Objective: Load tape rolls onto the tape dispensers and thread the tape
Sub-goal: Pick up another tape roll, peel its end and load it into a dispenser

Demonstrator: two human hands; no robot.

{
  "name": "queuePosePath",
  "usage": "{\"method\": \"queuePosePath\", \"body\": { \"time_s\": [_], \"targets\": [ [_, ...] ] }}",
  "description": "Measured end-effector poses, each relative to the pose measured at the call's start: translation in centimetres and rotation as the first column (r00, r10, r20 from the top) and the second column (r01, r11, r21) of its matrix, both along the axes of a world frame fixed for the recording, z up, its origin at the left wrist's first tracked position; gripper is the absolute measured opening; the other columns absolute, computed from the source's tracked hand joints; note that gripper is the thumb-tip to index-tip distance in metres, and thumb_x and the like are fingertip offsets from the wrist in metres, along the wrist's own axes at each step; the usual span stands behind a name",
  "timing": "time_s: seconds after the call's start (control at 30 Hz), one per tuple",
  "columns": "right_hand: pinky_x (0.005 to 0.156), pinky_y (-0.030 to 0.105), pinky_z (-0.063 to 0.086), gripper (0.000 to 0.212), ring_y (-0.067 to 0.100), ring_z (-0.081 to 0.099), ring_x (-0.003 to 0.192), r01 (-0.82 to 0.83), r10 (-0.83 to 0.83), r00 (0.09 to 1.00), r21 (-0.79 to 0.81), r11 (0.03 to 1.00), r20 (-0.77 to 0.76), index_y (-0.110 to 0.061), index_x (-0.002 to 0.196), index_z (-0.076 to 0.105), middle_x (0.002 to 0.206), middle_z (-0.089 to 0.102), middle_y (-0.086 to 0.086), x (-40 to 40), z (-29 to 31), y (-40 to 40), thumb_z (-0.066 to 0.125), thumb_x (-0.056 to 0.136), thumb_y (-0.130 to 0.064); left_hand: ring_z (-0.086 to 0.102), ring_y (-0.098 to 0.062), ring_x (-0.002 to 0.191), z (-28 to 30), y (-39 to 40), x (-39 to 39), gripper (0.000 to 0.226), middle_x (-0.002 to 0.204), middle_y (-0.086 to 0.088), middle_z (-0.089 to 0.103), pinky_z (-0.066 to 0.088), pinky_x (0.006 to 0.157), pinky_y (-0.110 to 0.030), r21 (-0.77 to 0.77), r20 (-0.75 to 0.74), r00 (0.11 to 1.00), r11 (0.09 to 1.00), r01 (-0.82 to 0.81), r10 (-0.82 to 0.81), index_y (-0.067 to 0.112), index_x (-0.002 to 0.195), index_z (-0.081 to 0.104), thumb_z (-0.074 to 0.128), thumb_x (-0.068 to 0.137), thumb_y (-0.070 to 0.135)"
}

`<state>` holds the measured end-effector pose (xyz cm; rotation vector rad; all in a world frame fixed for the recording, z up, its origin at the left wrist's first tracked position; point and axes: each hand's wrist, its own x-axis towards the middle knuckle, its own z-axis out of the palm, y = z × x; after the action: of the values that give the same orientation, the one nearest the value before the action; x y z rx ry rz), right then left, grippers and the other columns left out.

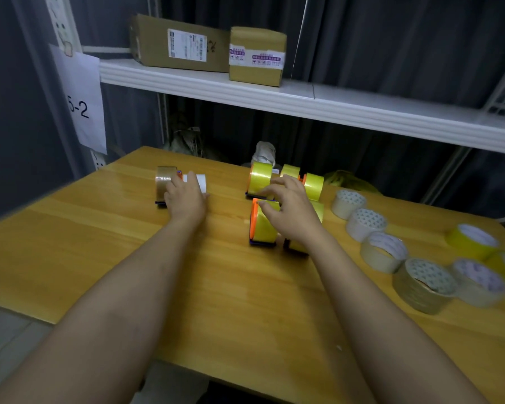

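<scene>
Several orange dispensers loaded with yellow tape (260, 177) stand in a cluster at the table's centre back. My right hand (289, 211) hovers over that cluster with fingers spread, its fingertips at the nearest yellow dispenser (261, 225). To the left stand a dispenser with a brown tape roll (164, 182) and another with a white roll (200, 182). My left hand (185, 199) rests against these two, fingers relaxed; whether it grips them I cannot tell. Several loose tape rolls (426, 284), white, clear and yellow, lie on the right of the table.
The wooden table (231, 301) fills the lower view. A white shelf (303, 100) overhead carries two cardboard boxes (257, 55). A paper sign (83, 109) hangs on the left post. Crumpled white material (264, 151) sits behind the dispensers.
</scene>
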<state>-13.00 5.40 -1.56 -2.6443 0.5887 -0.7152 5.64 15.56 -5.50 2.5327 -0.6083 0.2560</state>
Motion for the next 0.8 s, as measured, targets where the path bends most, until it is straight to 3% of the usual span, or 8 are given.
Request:
{"method": "queuePosePath", "body": {
  "time_s": [0.1,0.27,0.4,0.53,0.7,0.8],
  "targets": [
    [0.108,0.024,0.021,0.030,0.014,0.021,0.139,0.022,-0.022,1.000,0.011,1.000,-0.014,-0.018,0.123,0.062,0.141,0.042,0.000,-0.3,0.2,-0.2,0.055,0.096,-0.029,0.040,-0.039,0.121,0.0,-0.4,-0.1,0.044,0.136,-0.024,0.038,0.040,0.093,-0.044,0.003,0.010,1.000,1.000,0.009,-0.009,0.007,0.127,0.040,0.059,0.092,0.026],
    [0.104,0.021,0.021,0.029,0.014,0.024,0.138,0.039,-0.038,0.999,0.024,0.999,-0.018,-0.018,0.122,0.063,0.139,0.043,-0.001,-0.9,0.2,-0.6,0.055,0.096,-0.028,0.033,-0.039,0.126,0.2,-0.9,-1.1,0.053,0.142,-0.023,0.028,0.044,0.092,-0.044,-0.119,-0.086,0.996,0.993,0.007,-0.018,0.006,0.131,0.035,0.064,0.088,0.015],
    [0.098,0.018,0.019,0.027,0.013,0.026,0.137,0.037,-0.036,0.999,0.038,0.999,-0.021,-0.019,0.121,0.063,0.138,0.044,-0.001,-1.2,0.2,-0.5,0.055,0.096,-0.028,0.033,-0.039,0.126,0.2,-0.8,-1.4,0.059,0.139,-0.024,0.030,0.041,0.095,-0.041,-0.178,-0.115,0.993,0.984,0.012,-0.033,0.004,0.131,0.034,0.068,0.085,0.020],
    [0.106,0.025,0.024,0.027,0.014,0.028,0.137,0.034,-0.033,0.999,0.058,0.998,-0.023,-0.020,0.121,0.063,0.138,0.044,-0.001,-1.5,0.3,-0.4,0.054,0.096,-0.029,0.037,-0.039,0.123,0.2,-0.5,-1.8,0.060,0.135,-0.024,0.038,0.041,0.096,-0.041,-0.224,-0.150,0.988,0.974,0.008,-0.043,0.003,0.130,0.036,0.066,0.087,0.033],
    [0.099,0.021,0.022,0.026,0.014,0.030,0.134,0.031,-0.031,1.000,0.068,0.997,0.000,-0.020,0.119,0.064,0.136,0.046,-0.002,-2.1,0.5,-0.2,0.055,0.096,-0.028,0.037,-0.037,0.126,1.0,0.4,-2.5,0.066,0.138,-0.018,0.036,0.042,0.093,-0.042,-0.379,-0.300,0.948,0.925,-0.015,-0.108,0.008,0.135,0.034,0.070,0.083,0.026],
    [0.096,0.018,0.021,0.026,0.013,0.031,0.133,0.024,-0.026,0.999,0.063,0.998,0.026,-0.019,0.119,0.065,0.136,0.047,-0.002,-2.7,0.8,0.1,0.055,0.096,-0.028,0.039,-0.034,0.125,1.7,0.8,-3.1,0.060,0.138,-0.015,0.039,0.041,0.093,-0.041,-0.506,-0.279,0.946,0.863,0.003,-0.167,0.009,0.131,0.038,0.068,0.083,0.027]
  ]
}}
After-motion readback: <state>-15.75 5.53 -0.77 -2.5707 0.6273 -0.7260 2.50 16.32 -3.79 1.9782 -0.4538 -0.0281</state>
